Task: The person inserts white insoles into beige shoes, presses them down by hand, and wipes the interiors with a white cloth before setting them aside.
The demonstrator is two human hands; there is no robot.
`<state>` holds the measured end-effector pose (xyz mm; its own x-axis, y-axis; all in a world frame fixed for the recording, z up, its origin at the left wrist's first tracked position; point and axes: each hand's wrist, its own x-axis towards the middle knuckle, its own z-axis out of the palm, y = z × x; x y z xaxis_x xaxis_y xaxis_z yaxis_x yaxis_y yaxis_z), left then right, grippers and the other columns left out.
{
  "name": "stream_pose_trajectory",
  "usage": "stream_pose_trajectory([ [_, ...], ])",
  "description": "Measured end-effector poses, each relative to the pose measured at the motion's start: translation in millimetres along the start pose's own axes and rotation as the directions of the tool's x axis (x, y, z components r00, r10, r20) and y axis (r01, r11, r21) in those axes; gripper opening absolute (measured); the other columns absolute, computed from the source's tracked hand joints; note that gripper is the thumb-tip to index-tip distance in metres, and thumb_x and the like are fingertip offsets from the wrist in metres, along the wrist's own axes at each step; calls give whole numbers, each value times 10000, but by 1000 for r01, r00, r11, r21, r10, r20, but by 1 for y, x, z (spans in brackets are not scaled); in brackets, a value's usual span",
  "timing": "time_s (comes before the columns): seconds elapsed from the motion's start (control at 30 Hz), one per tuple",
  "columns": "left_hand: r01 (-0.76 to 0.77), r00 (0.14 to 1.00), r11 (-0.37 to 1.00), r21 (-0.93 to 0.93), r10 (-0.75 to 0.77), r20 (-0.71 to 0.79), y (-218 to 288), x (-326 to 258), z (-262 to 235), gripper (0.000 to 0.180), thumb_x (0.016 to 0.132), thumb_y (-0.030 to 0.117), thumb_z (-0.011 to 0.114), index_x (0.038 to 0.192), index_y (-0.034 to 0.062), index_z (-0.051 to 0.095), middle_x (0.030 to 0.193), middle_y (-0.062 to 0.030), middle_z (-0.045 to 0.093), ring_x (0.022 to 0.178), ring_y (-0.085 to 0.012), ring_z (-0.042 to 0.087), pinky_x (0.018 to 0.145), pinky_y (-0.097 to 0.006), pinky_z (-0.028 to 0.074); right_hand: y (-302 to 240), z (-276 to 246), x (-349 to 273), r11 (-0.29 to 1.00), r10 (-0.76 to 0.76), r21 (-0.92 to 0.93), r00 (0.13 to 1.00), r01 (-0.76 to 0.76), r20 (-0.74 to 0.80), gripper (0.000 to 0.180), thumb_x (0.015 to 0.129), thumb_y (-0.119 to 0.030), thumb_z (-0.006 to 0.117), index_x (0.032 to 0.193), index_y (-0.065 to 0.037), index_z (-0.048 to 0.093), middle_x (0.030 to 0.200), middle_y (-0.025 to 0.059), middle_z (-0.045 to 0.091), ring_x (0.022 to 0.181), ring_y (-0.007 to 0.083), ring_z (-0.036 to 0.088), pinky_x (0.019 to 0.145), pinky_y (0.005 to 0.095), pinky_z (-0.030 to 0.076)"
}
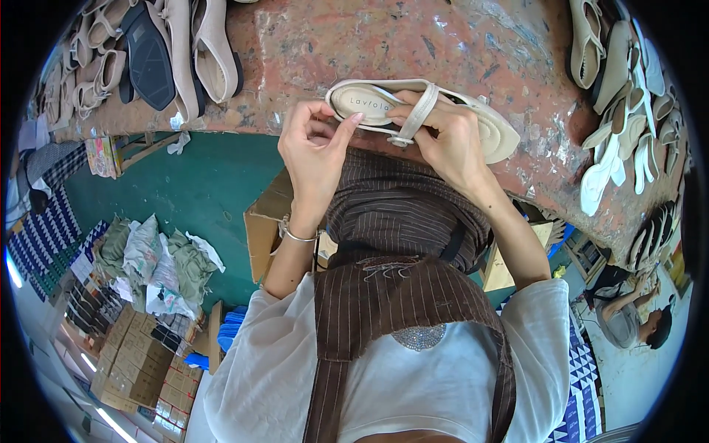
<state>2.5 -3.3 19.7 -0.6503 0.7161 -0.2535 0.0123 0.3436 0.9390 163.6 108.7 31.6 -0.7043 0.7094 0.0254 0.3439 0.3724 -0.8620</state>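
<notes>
Beige strap shoe on workbench, near edge, toe to right. Left hand: thumb and forefinger at heel rim, slightly apart; pinch cannot be confirmed. Right hand: bent fingertips inside opening, by strap; grip unclear. More shoes at far left.

Your left hand: fingers curled, thumb extended inward. Right hand: fingers bent, pointing left. Hands close, apart; left forearm, right forearm converge.
</notes>
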Motion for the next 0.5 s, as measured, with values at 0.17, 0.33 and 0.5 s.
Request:
stream_pose_trajectory([
  [0.17,-111,979,899,423,171,-108,25,-13,6,212,808,128,831,951,4,734,798,14,529,583,-28,464,505,-192,362,-3,-2,0,994,89,72,996,-88,-13,294,729,112,617,948,-21,761,1055,194,720,1013,331,695,854,396,568],
  [0.33,59,996,988,145,-48,-74,24,-12,5,286,880,164,769,1057,-51,702,771,0,574,553,-13,478,424,-191,406,-3,-1,-2,989,100,110,995,-96,-29,296,717,90,646,944,-47,779,1072,194,721,1023,326,696,860,389,564],
  [0.5,207,978,976,-69,-205,38,36,-16,10,374,915,153,725,1198,-73,629,712,4,580,498,-20,496,377,-200,374,1,-1,-5,992,84,102,996,-81,-24,295,719,80,658,947,-59,782,1074,186,723,1017,320,696,845,383,567],
])
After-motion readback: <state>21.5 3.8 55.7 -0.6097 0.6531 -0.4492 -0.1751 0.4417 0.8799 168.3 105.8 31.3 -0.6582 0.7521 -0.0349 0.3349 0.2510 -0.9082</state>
